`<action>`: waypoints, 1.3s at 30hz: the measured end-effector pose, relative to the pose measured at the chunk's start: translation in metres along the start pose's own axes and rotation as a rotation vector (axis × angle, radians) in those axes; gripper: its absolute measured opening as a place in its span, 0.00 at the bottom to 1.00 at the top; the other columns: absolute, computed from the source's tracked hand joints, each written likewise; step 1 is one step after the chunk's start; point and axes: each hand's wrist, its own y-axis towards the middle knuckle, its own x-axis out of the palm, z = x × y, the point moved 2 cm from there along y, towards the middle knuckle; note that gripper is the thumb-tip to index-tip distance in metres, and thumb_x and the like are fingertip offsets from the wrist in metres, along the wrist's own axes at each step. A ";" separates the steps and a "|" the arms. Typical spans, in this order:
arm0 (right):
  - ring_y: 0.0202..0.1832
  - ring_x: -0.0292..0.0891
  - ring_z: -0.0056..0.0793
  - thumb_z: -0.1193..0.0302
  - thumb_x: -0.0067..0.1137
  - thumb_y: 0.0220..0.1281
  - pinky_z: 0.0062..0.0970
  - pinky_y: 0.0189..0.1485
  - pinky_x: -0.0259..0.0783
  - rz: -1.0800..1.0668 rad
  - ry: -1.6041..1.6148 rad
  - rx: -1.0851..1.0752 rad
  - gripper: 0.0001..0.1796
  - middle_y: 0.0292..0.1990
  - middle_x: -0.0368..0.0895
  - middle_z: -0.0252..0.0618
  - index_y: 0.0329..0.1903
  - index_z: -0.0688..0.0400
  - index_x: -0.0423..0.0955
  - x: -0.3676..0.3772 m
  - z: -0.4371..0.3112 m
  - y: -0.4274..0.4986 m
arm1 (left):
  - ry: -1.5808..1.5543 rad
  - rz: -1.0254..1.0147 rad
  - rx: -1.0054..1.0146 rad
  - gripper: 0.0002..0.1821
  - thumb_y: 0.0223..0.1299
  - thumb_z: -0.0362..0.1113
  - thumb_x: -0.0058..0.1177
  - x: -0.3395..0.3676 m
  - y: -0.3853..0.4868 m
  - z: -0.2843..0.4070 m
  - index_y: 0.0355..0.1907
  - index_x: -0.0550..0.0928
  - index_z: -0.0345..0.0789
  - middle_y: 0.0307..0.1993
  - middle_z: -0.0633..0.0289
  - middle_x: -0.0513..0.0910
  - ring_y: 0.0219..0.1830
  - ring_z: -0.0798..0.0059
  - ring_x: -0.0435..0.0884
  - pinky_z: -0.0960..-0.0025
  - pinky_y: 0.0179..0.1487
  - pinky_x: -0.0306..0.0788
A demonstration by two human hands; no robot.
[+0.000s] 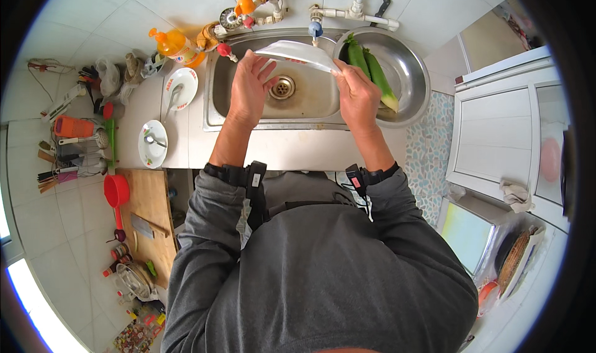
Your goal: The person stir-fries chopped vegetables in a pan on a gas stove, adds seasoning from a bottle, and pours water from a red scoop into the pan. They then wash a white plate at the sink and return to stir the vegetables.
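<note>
A white plate [298, 52] is tilted nearly edge-on above the steel sink [307, 108], below the blue-handled tap [315, 29]. My right hand [357, 92] grips its right end between thumb and fingers. At the plate's left end is my left hand [251, 85], palm facing inward and fingers apart; its thumb and index finger meet the rim, though how firmly they hold it is hard to see. To the right, a round metal basin [409, 80] holds green loofah-like vegetables [379, 76]. On the counter at left lie a white plate [188, 85] and a bowl [152, 155], each with a spoon.
An orange dish-soap bottle [174, 45] stands behind the sink's left corner. Further left are a red plastic ladle [116, 191] and a wooden cutting board [151, 204] with a cleaver [142, 226]. A knife [382, 9] leans behind the white pipe [344, 14]. A white cabinet [496, 134] stands at right.
</note>
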 end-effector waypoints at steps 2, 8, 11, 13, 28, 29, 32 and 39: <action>0.35 0.86 0.39 0.80 0.67 0.65 0.30 0.38 0.80 -0.038 -0.008 0.008 0.12 0.40 0.89 0.44 0.50 0.60 0.87 0.001 0.001 -0.002 | 0.004 0.047 -0.076 0.38 0.74 0.66 0.50 -0.005 -0.002 -0.006 0.65 0.70 0.31 0.71 0.49 0.71 0.75 0.55 0.68 0.51 0.72 0.66; 0.37 0.87 0.40 0.81 0.66 0.60 0.32 0.37 0.82 -0.065 -0.006 -0.050 0.15 0.40 0.88 0.38 0.50 0.56 0.85 0.011 0.002 -0.011 | -0.029 0.136 -0.158 0.32 0.73 0.66 0.52 -0.016 0.000 -0.019 0.52 0.75 0.35 0.57 0.57 0.80 0.65 0.63 0.76 0.55 0.64 0.69; 0.36 0.87 0.38 0.80 0.67 0.60 0.32 0.36 0.82 -0.090 -0.024 -0.041 0.15 0.39 0.88 0.36 0.50 0.56 0.85 0.018 0.003 -0.017 | -0.023 0.168 -0.167 0.28 0.74 0.62 0.49 -0.023 -0.003 -0.020 0.59 0.77 0.39 0.59 0.63 0.80 0.65 0.66 0.75 0.56 0.65 0.68; 0.34 0.86 0.37 0.79 0.68 0.60 0.31 0.34 0.81 -0.029 -0.003 -0.083 0.15 0.39 0.88 0.34 0.50 0.55 0.85 0.020 0.002 -0.018 | -0.068 0.154 -0.132 0.33 0.72 0.61 0.50 -0.026 -0.003 -0.018 0.67 0.75 0.38 0.66 0.59 0.79 0.70 0.60 0.73 0.51 0.72 0.63; 0.36 0.87 0.39 0.81 0.68 0.62 0.30 0.35 0.81 -0.027 0.024 -0.121 0.13 0.40 0.89 0.40 0.50 0.60 0.86 0.017 0.011 -0.007 | -0.071 0.142 -0.070 0.34 0.74 0.62 0.47 -0.017 -0.003 -0.021 0.68 0.72 0.38 0.69 0.58 0.75 0.69 0.60 0.74 0.53 0.68 0.67; 0.37 0.87 0.40 0.81 0.67 0.62 0.31 0.36 0.81 -0.050 0.003 -0.085 0.13 0.40 0.89 0.41 0.50 0.60 0.86 0.017 0.013 -0.008 | -0.047 0.157 -0.096 0.35 0.74 0.63 0.48 -0.018 0.001 -0.024 0.69 0.72 0.38 0.69 0.57 0.74 0.69 0.60 0.74 0.54 0.68 0.67; 0.38 0.87 0.43 0.81 0.66 0.64 0.34 0.39 0.81 -0.151 -0.006 0.005 0.12 0.41 0.89 0.44 0.50 0.61 0.86 0.021 0.015 -0.010 | -0.003 0.208 -0.107 0.39 0.73 0.67 0.50 -0.026 0.003 -0.030 0.70 0.71 0.36 0.70 0.55 0.73 0.69 0.60 0.73 0.54 0.68 0.67; 0.43 0.87 0.45 0.84 0.62 0.64 0.36 0.46 0.81 -0.176 0.032 -0.052 0.15 0.43 0.88 0.47 0.52 0.62 0.85 0.021 0.016 -0.006 | -0.084 0.276 -0.098 0.36 0.73 0.71 0.46 -0.025 0.005 -0.050 0.62 0.77 0.40 0.64 0.60 0.80 0.66 0.65 0.75 0.57 0.66 0.67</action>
